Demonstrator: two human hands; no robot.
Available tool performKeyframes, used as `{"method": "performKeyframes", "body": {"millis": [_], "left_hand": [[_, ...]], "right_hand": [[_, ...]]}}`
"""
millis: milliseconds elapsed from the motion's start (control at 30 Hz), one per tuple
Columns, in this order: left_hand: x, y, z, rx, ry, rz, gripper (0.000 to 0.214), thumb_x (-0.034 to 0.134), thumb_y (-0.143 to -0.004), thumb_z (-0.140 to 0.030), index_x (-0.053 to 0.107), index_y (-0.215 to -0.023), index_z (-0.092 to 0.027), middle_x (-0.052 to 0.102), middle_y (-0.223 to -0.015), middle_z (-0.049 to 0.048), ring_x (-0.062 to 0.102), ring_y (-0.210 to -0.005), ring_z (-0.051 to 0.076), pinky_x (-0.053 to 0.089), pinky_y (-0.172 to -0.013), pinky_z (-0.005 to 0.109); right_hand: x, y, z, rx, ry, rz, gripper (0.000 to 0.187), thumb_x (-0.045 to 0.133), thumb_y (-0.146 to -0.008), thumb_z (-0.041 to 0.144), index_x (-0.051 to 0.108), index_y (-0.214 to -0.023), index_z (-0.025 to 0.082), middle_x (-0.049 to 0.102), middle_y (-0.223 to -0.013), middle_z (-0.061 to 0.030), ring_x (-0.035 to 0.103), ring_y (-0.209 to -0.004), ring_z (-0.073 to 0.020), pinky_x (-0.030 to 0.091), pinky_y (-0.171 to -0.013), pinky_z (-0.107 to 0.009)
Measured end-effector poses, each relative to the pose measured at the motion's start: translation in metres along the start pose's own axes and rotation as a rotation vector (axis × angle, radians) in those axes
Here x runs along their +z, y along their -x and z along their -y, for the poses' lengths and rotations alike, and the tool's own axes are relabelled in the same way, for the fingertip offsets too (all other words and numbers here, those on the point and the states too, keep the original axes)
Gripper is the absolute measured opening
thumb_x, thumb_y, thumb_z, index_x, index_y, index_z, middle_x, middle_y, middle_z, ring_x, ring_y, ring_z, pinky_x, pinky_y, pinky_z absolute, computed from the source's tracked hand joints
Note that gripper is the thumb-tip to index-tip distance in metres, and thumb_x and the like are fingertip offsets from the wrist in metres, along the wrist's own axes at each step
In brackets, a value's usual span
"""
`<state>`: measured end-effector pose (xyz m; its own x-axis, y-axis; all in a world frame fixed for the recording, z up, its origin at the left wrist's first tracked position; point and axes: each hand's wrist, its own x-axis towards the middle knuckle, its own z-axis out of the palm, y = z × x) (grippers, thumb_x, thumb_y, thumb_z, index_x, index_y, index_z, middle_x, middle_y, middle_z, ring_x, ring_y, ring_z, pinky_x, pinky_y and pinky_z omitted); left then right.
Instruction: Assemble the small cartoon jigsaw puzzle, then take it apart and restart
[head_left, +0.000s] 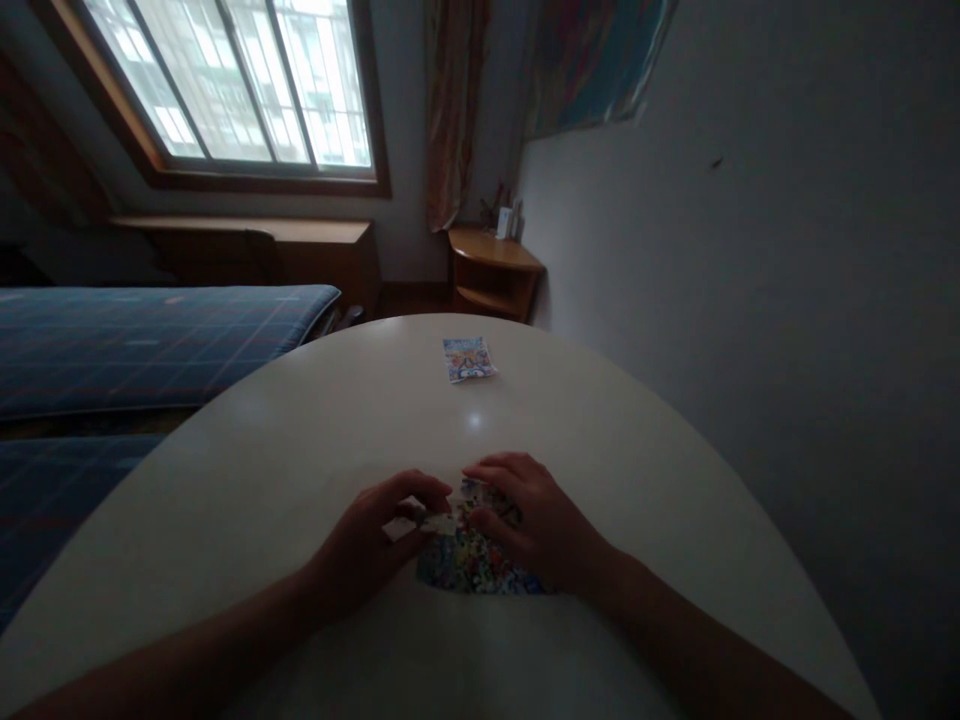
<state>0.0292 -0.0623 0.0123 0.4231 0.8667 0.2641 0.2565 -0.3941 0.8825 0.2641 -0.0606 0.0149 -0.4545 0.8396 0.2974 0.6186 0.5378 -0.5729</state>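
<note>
Daylight comes through the barred window [240, 85] on the far side, but the room is dim around me. A plaid mattress [150, 340] lies to the left, and a wooden corner shelf [495, 248] stands beyond the white, rounded tabletop [322, 420]. Near the far edge of that tabletop, well apart from the hands, lies a small printed sheet [469, 360].

On the near part, between the person's two hands, a colourful picture [476, 565] lies flat with its lower edge curved. The left hand [382, 515] is at its upper left, fingers pinching a small pale piece [439, 523]. The right hand [529, 505] arches over the right side and covers some of it; its fingers are bent, though I cannot tell whether they grip anything. Both forearms reach in from the near side.
</note>
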Motion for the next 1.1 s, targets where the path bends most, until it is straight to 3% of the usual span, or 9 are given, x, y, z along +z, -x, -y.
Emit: {"method": "performKeyframes", "body": {"millis": [233,333,433,500,700,833,933,1100], "left_hand": [[0.006,-0.002,-0.006,-0.07,0.113,-0.128,0.012,0.067,-0.079,-0.024,0.062,-0.089,-0.019,0.066,-0.084,0.0007,0.065,-0.076,0.013,0.056,-0.063,0.02],[0.008,-0.002,-0.008,-0.092,0.153,-0.165,0.013,0.069,-0.078,-0.023,0.063,-0.088,-0.018,0.066,-0.084,0.001,0.064,-0.076,0.013,0.056,-0.062,0.02],[0.009,-0.002,-0.008,-0.095,0.201,-0.187,0.013,0.069,-0.077,-0.022,0.063,-0.088,-0.017,0.065,-0.083,0.0013,0.064,-0.076,0.013,0.055,-0.063,0.02],[0.009,-0.003,-0.009,-0.088,0.232,-0.199,0.013,0.069,-0.078,-0.022,0.063,-0.088,-0.017,0.065,-0.082,0.0011,0.063,-0.076,0.013,0.055,-0.063,0.019],[0.011,-0.005,-0.01,-0.115,0.335,-0.171,0.013,0.068,-0.083,-0.026,0.063,-0.087,-0.016,0.062,-0.077,0.0007,0.06,-0.07,0.012,0.053,-0.062,0.02],[0.012,-0.004,-0.009,-0.173,0.392,-0.132,0.018,0.066,-0.086,-0.033,0.064,-0.086,-0.015,0.064,-0.075,0.0011,0.061,-0.069,0.012,0.055,-0.065,0.023],[0.011,-0.005,-0.008,-0.226,0.39,-0.137,0.022,0.069,-0.083,-0.035,0.065,-0.086,-0.014,0.065,-0.076,0.0017,0.063,-0.071,0.013,0.057,-0.067,0.025],[0.009,-0.009,-0.007,-0.3,0.309,-0.178,0.024,0.072,-0.078,-0.037,0.067,-0.082,-0.014,0.069,-0.073,0.0029,0.065,-0.064,0.013,0.056,-0.06,0.023]], "right_hand": [[-0.001,0.007,0.01,-0.19,0.045,0.224,0.054,0.068,-0.081,0.057,0.06,-0.124,0.027,0.055,-0.139,-0.0081,0.039,-0.137,-0.0285,0.018,-0.116,-0.051],[0.002,0.007,0.011,-0.261,0.055,0.224,0.042,0.068,-0.082,0.052,0.064,-0.112,0.023,0.059,-0.133,-0.0085,0.039,-0.136,-0.0272,0.022,-0.115,-0.048],[0.004,0.006,0.011,-0.33,0.017,0.182,0.018,0.065,-0.085,0.037,0.065,-0.094,0.022,0.067,-0.118,-0.0056,0.048,-0.13,-0.0232,0.031,-0.11,-0.042],[0.004,0.005,0.011,-0.337,-0.031,0.16,0.012,0.067,-0.084,0.033,0.063,-0.089,0.022,0.071,-0.106,-0.0039,0.054,-0.123,-0.0216,0.035,-0.106,-0.039],[0.004,0.003,0.016,-0.252,-0.226,0.07,0.006,0.061,-0.09,0.026,0.062,-0.086,0.021,0.072,-0.092,-0.0041,0.063,-0.104,-0.0189,0.043,-0.097,-0.036],[0.002,0.003,0.016,-0.036,-0.27,-0.054,0.014,0.055,-0.092,0.031,0.062,-0.086,0.02,0.069,-0.086,-0.0049,0.064,-0.086,-0.0185,0.048,-0.081,-0.033],[-0.002,0.002,0.014,0.12,-0.254,-0.078,0.019,0.052,-0.093,0.033,0.063,-0.087,0.02,0.067,-0.08,-0.0034,0.063,-0.076,-0.018,0.048,-0.072,-0.031],[-0.001,0.0,0.012,0.152,-0.266,-0.088,0.017,0.052,-0.093,0.031,0.065,-0.091,0.021,0.07,-0.083,-0.0024,0.064,-0.079,-0.018,0.048,-0.075,-0.031]]}}
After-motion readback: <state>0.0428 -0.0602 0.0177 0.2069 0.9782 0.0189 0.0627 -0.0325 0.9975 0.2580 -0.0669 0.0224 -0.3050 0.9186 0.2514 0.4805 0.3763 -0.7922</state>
